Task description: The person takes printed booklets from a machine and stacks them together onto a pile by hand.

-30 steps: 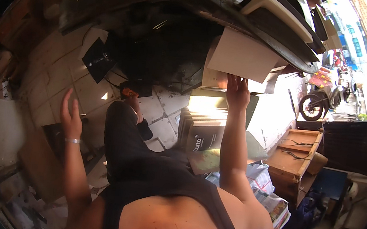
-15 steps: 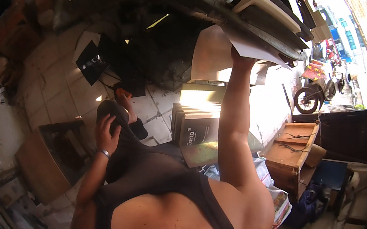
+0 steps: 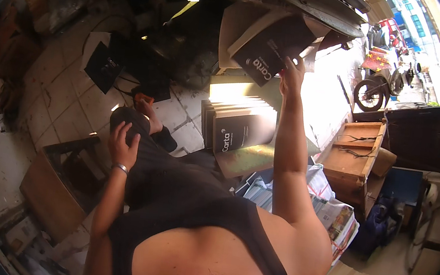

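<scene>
My right hand (image 3: 293, 74), arm stretched forward, pinches the edge of a black printed sheet (image 3: 275, 48) with white lettering. The sheet is tilted just under the front edge of a machine (image 3: 323, 13), over a pale board (image 3: 233, 26). Nearer to me, a stack of similar black sheets (image 3: 237, 134) stands on its edges, its pale edges lit by the sun. My left hand (image 3: 122, 144), a band at its wrist, lies with fingers spread on my dark-clothed knee.
Another black sheet (image 3: 105, 67) lies near my foot on the tiled floor (image 3: 67, 102). To the right are a wooden drawer-like box (image 3: 347, 156) and a bag of printed papers (image 3: 326, 208). A brown box (image 3: 51, 191) stands at left. A motorbike (image 3: 371, 93) is outside.
My right hand has come down and back from the machine's edge. The sheet in it, pale side showing before, now shows its black printed face. My left hand has stayed on my knee.
</scene>
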The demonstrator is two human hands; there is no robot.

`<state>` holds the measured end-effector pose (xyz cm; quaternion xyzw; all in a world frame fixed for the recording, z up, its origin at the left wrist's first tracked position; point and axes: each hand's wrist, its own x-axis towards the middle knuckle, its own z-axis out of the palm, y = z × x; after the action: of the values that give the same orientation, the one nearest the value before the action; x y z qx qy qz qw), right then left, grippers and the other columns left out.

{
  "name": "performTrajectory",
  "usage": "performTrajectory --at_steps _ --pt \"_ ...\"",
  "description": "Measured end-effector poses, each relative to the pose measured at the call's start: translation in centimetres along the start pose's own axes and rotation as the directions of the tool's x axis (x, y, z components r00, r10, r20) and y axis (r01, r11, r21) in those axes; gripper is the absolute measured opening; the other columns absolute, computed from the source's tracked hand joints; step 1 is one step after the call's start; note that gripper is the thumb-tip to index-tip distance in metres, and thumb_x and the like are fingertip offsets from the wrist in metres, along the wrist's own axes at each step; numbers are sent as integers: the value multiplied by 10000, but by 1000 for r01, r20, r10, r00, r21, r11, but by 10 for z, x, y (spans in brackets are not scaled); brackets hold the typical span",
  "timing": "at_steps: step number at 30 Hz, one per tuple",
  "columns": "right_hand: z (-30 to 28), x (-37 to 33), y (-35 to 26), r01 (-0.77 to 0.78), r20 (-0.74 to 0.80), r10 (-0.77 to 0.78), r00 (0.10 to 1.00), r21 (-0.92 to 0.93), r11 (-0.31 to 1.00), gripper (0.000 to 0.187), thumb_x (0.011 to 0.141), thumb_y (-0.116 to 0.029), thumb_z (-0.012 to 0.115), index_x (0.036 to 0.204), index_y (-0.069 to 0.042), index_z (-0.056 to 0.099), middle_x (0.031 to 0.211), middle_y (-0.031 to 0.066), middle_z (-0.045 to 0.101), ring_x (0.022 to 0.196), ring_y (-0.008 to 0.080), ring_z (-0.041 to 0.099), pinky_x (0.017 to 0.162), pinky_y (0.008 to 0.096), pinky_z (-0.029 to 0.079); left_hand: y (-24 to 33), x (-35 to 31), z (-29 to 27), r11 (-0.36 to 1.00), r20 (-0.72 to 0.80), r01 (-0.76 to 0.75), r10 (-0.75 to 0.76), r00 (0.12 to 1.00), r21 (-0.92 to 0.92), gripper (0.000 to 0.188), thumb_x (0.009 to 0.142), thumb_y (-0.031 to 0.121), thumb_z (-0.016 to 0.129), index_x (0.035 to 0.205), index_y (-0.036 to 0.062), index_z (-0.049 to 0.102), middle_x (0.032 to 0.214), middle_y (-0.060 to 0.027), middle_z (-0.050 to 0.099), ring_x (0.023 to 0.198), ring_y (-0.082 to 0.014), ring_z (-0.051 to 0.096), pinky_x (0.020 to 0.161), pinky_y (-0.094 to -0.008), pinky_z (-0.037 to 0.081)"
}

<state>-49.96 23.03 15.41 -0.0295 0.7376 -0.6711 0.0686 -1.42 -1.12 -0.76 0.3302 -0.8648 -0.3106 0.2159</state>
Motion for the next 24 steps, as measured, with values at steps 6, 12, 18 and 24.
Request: performTrajectory --at_steps 6,12,18,24 --pt "-36 -83 -85 461 572 -122 811 -497 735 397 934 -13 619 1330 -2 605 1134 128 709 1027 232 671 939 338 511 14 -2 -1 993 59 27 -34 998 119 496 901 324 747 1332 104 636 1442 -177 562 1340 -396 515 1117 -498 407" --pt "-37 -131 -37 759 843 11 537 -489 429 342 932 -86 634 1251 -157 733 1194 108 710 1227 295 609 1132 458 374 62 25 30 994 161 23 -5 987 -110 672 902 355 754 1457 58 521 1524 -218 479 1435 -389 428 1193 -472 331" --pt "-85 -142 68 472 455 -158 877 -751 462 762 851 -202 767 1548 -212 457 1482 175 516 1407 355 460 1185 466 358 106 25 102 874 556 283 -18 831 -394 1171 856 511 809 1629 -5 96 1659 -304 170 1562 -393 180 1264 -462 208" --pt "-107 -152 104 191 221 -38 975 -731 655 1082 730 -236 895 1609 -48 291 1460 231 554 1329 347 560 1113 428 450 140 27 155 549 801 667 6 599 -503 1532 758 453 925 1571 45 -307 1635 -283 263 1519 -320 314 1234 -340 279"
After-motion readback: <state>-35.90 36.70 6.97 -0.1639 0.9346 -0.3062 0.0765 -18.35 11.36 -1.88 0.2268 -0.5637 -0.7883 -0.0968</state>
